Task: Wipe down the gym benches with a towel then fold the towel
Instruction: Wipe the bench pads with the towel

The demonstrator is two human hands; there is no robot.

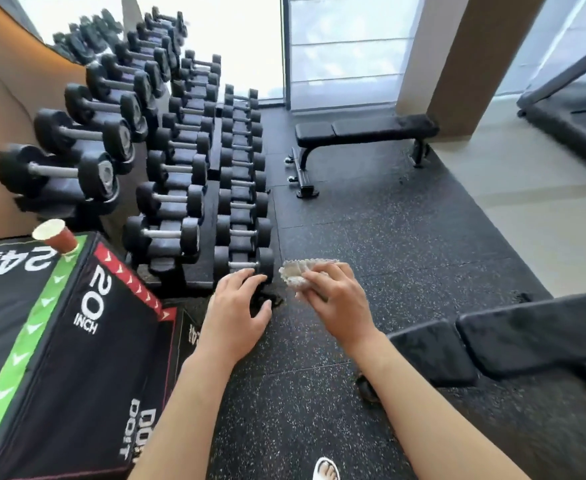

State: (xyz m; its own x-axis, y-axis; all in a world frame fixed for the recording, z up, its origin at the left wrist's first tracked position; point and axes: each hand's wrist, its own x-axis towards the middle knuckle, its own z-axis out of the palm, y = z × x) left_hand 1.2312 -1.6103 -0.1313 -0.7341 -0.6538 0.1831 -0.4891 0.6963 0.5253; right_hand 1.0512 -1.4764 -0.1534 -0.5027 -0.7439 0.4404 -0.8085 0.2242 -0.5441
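right hand grips towel | speckled floor | 2 benches, possibly dry

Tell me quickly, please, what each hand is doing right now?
Left hand: open, fingers relaxed, holding nothing.
Right hand: gripping the folded towel.

near bench: cut off right | towel: partly under right-hand fingers | treadmill: cropped

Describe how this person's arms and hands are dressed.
Both forearms are bare up to the frame's lower edge, with no sleeves in view. The left hand and right hand wear no gloves; no rings, watch or wristbands are visible.
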